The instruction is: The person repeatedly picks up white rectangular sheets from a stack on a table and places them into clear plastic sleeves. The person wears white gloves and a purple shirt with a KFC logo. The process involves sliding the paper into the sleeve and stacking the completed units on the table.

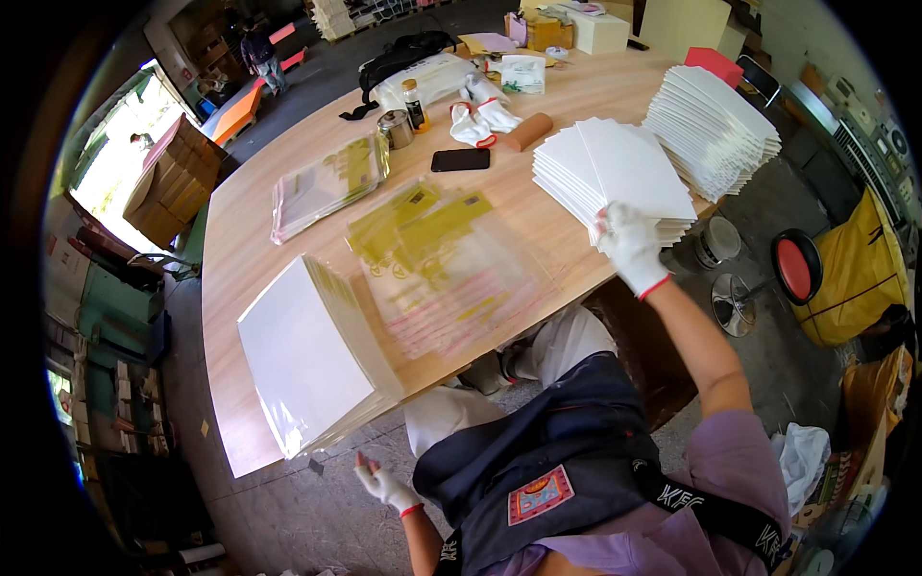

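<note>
Right arm is stretched way out, gloved right hand (629,242) clamped on the near edge of a fanned stack of white sheets (615,178) at the tabletop's (259,226) right side. Left hand (384,483), also gloved, hangs low below the tabletop edge, fingers loosely open, holding nothing, just under a bagged pile of white sheets (307,355). Clear plastic bags with yellow print (447,264) lie in the middle, and a black phone (460,159) farther back. Concrete floor around, a red stool (797,266) on the right, cardboard boxes (168,182) on the left.
</note>
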Demonstrator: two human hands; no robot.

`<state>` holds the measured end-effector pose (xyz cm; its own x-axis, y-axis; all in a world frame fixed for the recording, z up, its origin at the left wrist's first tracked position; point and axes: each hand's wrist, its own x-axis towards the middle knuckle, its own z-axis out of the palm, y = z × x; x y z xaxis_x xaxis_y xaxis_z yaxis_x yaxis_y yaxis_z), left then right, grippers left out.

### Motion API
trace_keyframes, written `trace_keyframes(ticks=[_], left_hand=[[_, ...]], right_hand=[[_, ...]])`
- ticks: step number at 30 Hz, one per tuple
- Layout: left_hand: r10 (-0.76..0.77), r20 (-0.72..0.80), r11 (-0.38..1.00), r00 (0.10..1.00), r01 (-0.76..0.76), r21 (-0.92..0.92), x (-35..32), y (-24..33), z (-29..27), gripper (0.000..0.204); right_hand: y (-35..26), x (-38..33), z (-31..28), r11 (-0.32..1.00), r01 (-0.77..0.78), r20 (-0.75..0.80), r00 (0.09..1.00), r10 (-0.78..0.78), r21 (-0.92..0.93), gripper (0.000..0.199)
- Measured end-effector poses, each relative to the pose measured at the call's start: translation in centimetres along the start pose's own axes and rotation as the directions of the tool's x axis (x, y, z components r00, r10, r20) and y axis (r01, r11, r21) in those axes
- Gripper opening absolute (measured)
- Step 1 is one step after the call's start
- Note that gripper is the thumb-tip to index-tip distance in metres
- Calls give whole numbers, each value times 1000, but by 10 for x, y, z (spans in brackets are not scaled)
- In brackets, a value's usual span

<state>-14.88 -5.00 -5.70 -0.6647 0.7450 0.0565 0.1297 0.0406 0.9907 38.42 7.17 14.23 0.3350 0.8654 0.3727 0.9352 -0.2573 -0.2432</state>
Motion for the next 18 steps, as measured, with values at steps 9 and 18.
trace_keyframes(ticks=[9,18], left_hand=[[555,715,575,425,-817,40,-54,122,141,34],[402,906,224,130,-974,40,-45,129,266,38]], right_hand=[[68,31,6,938,164,136,982,-127,-306,32],[70,-35,-19,907,373,-78,916,-393,-196,15]])
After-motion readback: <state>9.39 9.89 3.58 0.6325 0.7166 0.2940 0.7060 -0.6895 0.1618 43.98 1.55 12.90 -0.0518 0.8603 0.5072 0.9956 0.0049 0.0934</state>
